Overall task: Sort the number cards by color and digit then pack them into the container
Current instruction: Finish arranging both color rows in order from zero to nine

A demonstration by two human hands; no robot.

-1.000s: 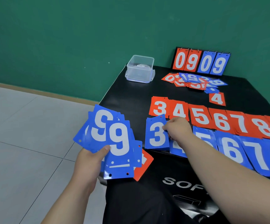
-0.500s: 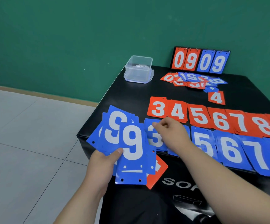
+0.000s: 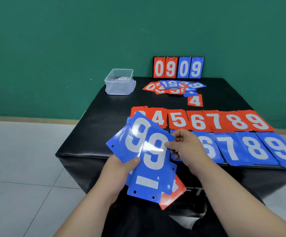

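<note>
From the head view, the left hand point(image 3: 120, 168) grips a fan of blue cards point(image 3: 138, 134) (a red one pokes out underneath) over the desk's point(image 3: 104, 117) front edge, splayed so the digits read. The right hand point(image 3: 188, 147) pinches the edge of the front blue 9 card point(image 3: 153, 161), apparently to draw it out for the blue row point(image 3: 250, 147). The fan hides the left ends of that row and of the red row point(image 3: 207, 120) behind it, while a lone red 4 point(image 3: 195, 100), an unsorted heap point(image 3: 173, 87) and a scoreboard point(image 3: 178, 67) sit toward the back edge, with the clear container point(image 3: 120, 82) at the back left corner.
</note>
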